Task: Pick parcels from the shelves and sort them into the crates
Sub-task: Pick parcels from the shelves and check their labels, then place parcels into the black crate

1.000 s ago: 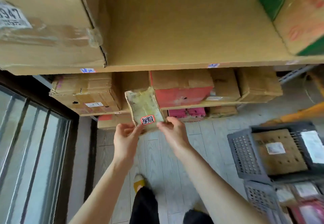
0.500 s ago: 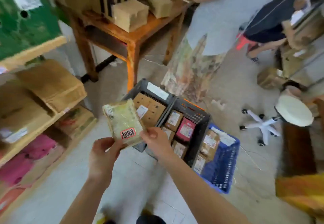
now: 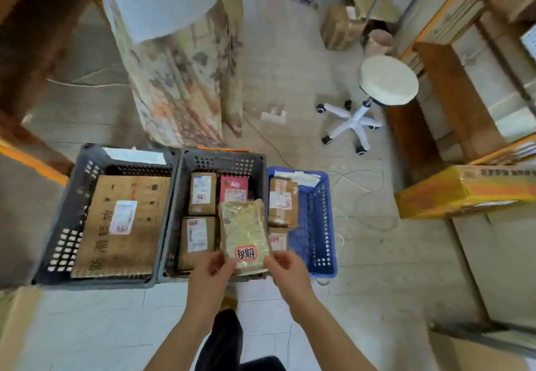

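Observation:
Both hands hold a flat yellowish bubble-wrap parcel [image 3: 243, 231] with a red-and-white sticker near its lower edge. My left hand [image 3: 210, 272] pinches its lower left corner, my right hand [image 3: 285, 269] its lower right corner. The parcel hangs above the middle dark crate [image 3: 223, 161], which holds several small brown and pink parcels. To the left stands a dark crate [image 3: 87, 173] with one large flat cardboard box. To the right is a blue crate [image 3: 319, 225] with a few brown parcels.
A person in a patterned skirt [image 3: 185, 80] stands just behind the crates. A white rolling stool [image 3: 385, 80] is at the right, with cables on the floor near it. A yellow box [image 3: 464, 190] and shelving line the right side. A wooden table leg is at far left.
I have turned from the shelves to the crates. The parcel, still in both hands, has come from in front of the shelf to above the middle crate.

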`<state>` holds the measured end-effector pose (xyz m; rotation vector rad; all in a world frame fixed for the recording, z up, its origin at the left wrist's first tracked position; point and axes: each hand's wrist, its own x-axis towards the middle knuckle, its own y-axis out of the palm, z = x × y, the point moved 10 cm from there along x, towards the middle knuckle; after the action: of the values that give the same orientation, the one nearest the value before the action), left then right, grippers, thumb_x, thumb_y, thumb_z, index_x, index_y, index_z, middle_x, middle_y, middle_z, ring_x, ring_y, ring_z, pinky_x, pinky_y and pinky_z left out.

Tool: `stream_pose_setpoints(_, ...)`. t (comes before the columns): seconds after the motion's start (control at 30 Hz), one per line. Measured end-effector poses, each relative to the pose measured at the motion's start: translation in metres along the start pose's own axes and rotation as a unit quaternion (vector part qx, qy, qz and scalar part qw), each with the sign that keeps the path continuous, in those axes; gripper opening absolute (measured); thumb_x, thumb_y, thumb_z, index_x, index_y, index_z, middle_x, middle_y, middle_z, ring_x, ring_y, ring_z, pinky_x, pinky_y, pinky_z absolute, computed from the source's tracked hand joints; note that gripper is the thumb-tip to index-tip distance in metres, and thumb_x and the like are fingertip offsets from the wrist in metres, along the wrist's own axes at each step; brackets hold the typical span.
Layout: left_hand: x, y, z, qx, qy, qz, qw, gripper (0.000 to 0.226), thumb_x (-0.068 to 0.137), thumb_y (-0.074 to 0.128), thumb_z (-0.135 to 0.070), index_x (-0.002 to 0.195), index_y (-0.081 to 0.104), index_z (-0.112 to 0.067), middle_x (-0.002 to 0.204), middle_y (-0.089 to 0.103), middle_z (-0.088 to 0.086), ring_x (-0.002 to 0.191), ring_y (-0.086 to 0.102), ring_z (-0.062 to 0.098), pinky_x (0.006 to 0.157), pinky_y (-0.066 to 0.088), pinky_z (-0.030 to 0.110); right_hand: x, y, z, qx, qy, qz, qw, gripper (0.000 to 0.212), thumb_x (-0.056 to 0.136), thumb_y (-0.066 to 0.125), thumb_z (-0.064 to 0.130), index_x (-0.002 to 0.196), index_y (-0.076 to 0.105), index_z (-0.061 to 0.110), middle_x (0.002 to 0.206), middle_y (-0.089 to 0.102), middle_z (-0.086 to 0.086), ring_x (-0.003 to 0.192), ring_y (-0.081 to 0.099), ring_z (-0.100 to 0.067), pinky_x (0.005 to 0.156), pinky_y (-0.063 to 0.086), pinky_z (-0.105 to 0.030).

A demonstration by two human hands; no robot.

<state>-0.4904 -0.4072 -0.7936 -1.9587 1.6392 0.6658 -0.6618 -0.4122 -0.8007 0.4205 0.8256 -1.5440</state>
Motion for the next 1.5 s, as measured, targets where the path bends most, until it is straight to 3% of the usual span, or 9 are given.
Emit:
stream_pose_setpoints(0.2,0.082,0.101,0.057,0.186,-0.044,0.069,0.979,0.020,0.091,0.055,-0.015,0.073,0.059,-0.022,0.081,0.069,0.008,0.083,0.065,0.029,0.079,0.050,0.041,0.085,-0.063,-0.071,-0.025,0.081,-0.057,0.995,0.003,0.087,0.057,0.013,0.087,0.059,0.012,0.082,0.058,0.000,0.071,0.050,-0.010,0.059,0.037,-0.015)
stream_pose_setpoints(0.43,0.200,0.216,0.191,0.326,-0.108,0.100,0.934,0.031,0.096,0.044,-0.016,0.122,0.043,0.000,0.122,0.056,0.019,0.108,0.056,0.030,0.067,0.036,0.025,0.248,-0.096,-0.217,-0.078,0.147,-0.074,0.983,0.037,0.084,0.056,0.008,0.056,0.033,0.015,0.059,0.033,-0.001,0.054,0.027,-0.013,0.051,0.022,-0.027)
stream_pose_setpoints(0.57,0.265,0.245,0.257,0.367,-0.135,0.105,0.915,0.034,0.095,0.043,-0.016,0.126,0.040,0.000,0.121,0.056,0.014,0.081,0.053,0.018,0.056,0.035,0.024,0.330,-0.084,-0.286,-0.079,0.162,-0.056,0.982,0.041,0.086,0.056,0.006,0.057,0.027,0.017,0.062,0.028,-0.005,0.057,0.023,-0.015,0.051,0.019,-0.030)
stream_pose_setpoints(0.67,0.303,0.252,0.292,0.420,-0.143,0.116,0.888,0.031,0.095,0.043,-0.014,0.122,0.042,0.002,0.128,0.053,0.017,0.104,0.055,0.027,0.078,0.041,0.030,0.372,-0.070,-0.321,-0.084,0.164,-0.049,0.982,0.044,0.084,0.055,0.004,0.053,0.028,0.016,0.055,0.027,-0.002,0.053,0.022,-0.014,0.046,0.019,-0.024)
stream_pose_setpoints(0.87,0.327,0.245,0.319,0.423,-0.180,0.107,0.882,0.034,0.095,0.044,-0.019,0.122,0.050,0.002,0.124,0.058,0.017,0.112,0.057,0.030,0.075,0.040,0.027,0.396,-0.035,-0.356,-0.078,0.194,-0.036,0.977,0.011,0.085,0.058,0.006,0.084,0.063,-0.003,0.085,0.065,-0.022,0.075,0.058,-0.028,0.066,0.036,-0.027)
stream_pose_setpoints(1.0,0.307,0.236,0.298,0.390,-0.203,0.092,0.894,0.035,0.097,0.043,-0.023,0.119,0.049,0.003,0.123,0.058,0.018,0.110,0.057,0.030,0.074,0.041,0.029,0.383,-0.041,-0.330,-0.092,0.179,-0.021,0.979,0.017,0.087,0.056,0.007,0.070,0.056,0.010,0.072,0.056,-0.012,0.073,0.048,-0.021,0.066,0.034,-0.029)
stream_pose_setpoints(1.17,0.238,0.199,0.220,0.243,-0.186,0.075,0.949,0.020,0.095,0.047,-0.022,0.106,0.053,-0.006,0.106,0.060,0.013,0.089,0.054,0.026,0.060,0.035,0.025,0.329,-0.066,-0.228,-0.138,0.129,-0.004,0.982,0.012,0.091,0.052,0.010,0.100,0.060,0.007,0.097,0.061,-0.010,0.086,0.056,-0.023,0.079,0.040,-0.031)
stream_pose_setpoints(1.3,0.173,0.120,0.134,0.174,-0.157,0.010,0.972,0.025,0.094,0.047,-0.025,0.074,0.034,-0.031,0.083,0.045,-0.009,0.091,0.044,0.016,0.079,0.035,0.027,0.276,-0.041,-0.105,-0.177,0.055,0.035,0.982,0.023,0.092,0.053,0.012,0.112,0.061,0.003,0.103,0.065,-0.015,0.086,0.058,-0.027,0.075,0.049,-0.033)
stream_pose_setpoints(1.5,0.069,-0.050,0.029,0.032,-0.109,-0.138,0.984,0.026,0.094,0.046,-0.031,0.112,0.056,-0.016,0.096,0.059,0.002,0.082,0.056,0.015,0.071,0.043,0.023,0.154,0.093,0.075,-0.188,-0.089,0.164,0.964,0.014,0.087,0.060,0.015,0.085,0.064,0.002,0.073,0.060,-0.006,0.078,0.056,-0.025,0.073,0.041,-0.034)
